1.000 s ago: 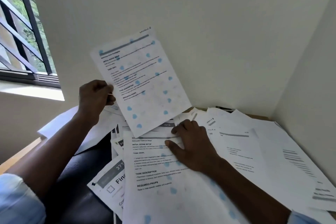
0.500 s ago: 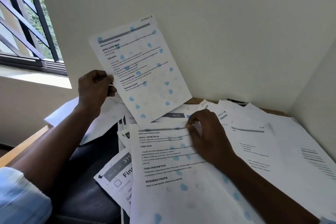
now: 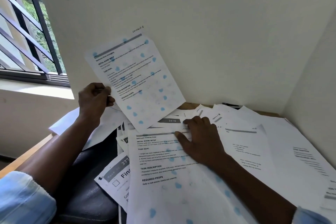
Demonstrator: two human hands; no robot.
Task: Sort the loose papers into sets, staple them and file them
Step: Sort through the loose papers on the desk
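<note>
Nearest the camera, a pale blue sleeve (image 3: 23,200) covers the left forearm, which crosses above a black padded cushion (image 3: 87,192). Beside it lies a form (image 3: 118,178) with a grey band and large print, partly covered by a blue-spotted printed sheet (image 3: 169,187). The right hand (image 3: 201,140) rests palm down on that sheet's upper part, thumb spread, fingertips at the top edge, gripping nothing. Its forearm hides much of the loose papers (image 3: 263,151), which overlap across the wooden table (image 3: 27,156) to the right wall (a slip marked 3676 (image 3: 171,120) peeks out just beyond the fingers). Further back, the left hand (image 3: 94,98) pinches the left edge of a raised sheet (image 3: 138,82), tilted and clear of the pile, screening part of the white wall (image 3: 200,23). A small black object (image 3: 231,104) lies at the table's back edge. A barred window (image 3: 27,32) stands far left.
</note>
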